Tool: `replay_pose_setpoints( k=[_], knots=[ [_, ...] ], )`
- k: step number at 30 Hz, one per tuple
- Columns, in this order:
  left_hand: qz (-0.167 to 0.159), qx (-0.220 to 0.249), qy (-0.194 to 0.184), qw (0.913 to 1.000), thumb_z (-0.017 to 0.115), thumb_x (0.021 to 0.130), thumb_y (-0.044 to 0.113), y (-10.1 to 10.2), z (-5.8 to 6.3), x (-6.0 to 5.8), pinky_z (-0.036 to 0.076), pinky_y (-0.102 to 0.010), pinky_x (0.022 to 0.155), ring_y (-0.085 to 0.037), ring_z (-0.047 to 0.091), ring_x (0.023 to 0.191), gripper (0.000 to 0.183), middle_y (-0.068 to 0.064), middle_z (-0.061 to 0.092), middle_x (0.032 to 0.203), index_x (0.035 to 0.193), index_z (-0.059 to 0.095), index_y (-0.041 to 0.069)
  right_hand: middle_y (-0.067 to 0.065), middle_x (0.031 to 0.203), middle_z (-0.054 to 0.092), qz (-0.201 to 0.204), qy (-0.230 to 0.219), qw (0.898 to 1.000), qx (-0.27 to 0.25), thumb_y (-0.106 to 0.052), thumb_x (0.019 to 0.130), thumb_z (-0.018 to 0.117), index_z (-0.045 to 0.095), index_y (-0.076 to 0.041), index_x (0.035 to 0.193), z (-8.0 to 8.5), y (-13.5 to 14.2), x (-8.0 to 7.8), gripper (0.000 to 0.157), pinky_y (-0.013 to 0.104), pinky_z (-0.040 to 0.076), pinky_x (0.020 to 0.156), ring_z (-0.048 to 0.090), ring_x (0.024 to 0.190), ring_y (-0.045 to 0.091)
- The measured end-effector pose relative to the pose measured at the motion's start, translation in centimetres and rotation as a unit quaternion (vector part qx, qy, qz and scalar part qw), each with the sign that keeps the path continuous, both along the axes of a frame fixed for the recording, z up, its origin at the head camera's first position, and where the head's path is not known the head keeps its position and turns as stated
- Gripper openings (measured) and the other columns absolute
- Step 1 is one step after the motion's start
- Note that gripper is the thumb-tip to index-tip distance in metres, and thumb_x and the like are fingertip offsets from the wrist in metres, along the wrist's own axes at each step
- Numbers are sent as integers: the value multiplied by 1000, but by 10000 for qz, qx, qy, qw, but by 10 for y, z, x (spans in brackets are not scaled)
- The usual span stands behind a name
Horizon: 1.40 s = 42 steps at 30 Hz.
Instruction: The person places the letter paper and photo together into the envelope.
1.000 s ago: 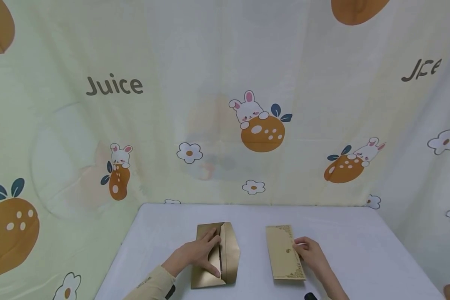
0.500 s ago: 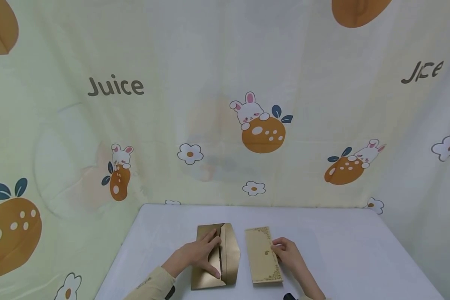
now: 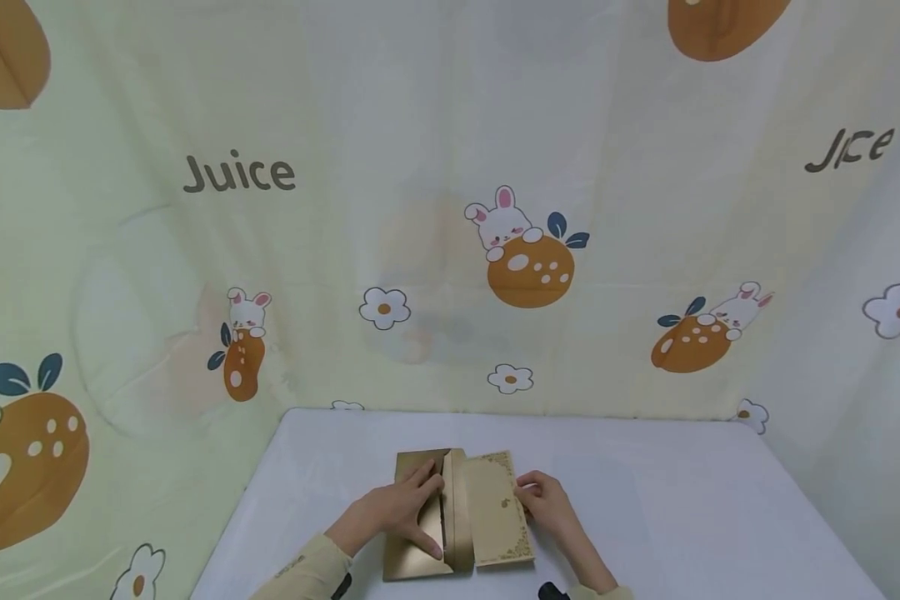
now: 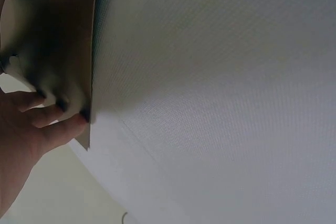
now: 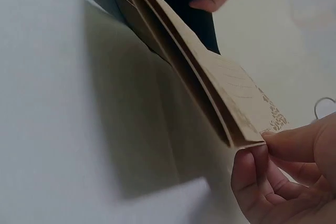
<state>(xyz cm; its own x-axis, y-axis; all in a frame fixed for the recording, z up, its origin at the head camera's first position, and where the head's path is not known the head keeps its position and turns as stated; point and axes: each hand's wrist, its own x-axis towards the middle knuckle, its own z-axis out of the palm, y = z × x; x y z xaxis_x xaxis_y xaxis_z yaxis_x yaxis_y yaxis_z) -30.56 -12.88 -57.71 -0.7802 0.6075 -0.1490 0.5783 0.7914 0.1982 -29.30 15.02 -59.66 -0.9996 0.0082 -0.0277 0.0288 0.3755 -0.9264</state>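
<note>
A gold envelope lies on the table with its flap folded out to the right. My left hand presses on it with fingers and thumb spread beside its mouth. In the left wrist view its fingertips touch the envelope's surface. My right hand pinches the right edge of a cream folded card with ornate corners. The card's left edge overlaps the envelope's flap. In the right wrist view the card's folded layers show end-on, raised above the table, held between thumb and fingers.
A white cloth covers the table. Behind it hangs a curtain printed with rabbits, oranges and flowers.
My right hand has carried the card leftward, from well apart to over the envelope's flap. The left hand and the envelope have stayed nearly in place.
</note>
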Motion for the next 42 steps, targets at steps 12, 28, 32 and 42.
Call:
replay_pose_setpoints(
  k=[12,28,32,42],
  knots=[
    [-9,-71,60,10000,57,51,84,1,2,0,51,-47,71,-38,26,136,102,-14,13,153,132,27,29,9,69,62,182,151,9997,119,-4,86,59,58,4,96,-7,-21,-11,12,27,48,50,57,56,13],
    [44,6,-89,10000,56,50,85,1,1,-2,50,-43,69,-34,34,132,96,-15,16,153,125,29,30,3,70,62,192,510,9937,982,-9,84,62,63,-3,91,-2,-42,-16,10,26,43,52,53,58,10],
    [71,-6,-105,9999,56,50,85,1,2,-2,50,-42,71,-32,34,133,97,-14,16,153,124,29,30,3,70,62,127,496,9936,1006,-9,84,62,63,-3,91,-1,-43,-18,9,26,43,53,53,58,10],
    [23,-28,-205,9998,57,51,84,0,8,-3,49,-40,79,-29,35,133,96,-12,16,153,125,30,29,4,70,62,116,402,9940,1010,-10,84,62,62,-3,91,0,-46,-19,10,27,43,53,53,58,11]
  ],
)
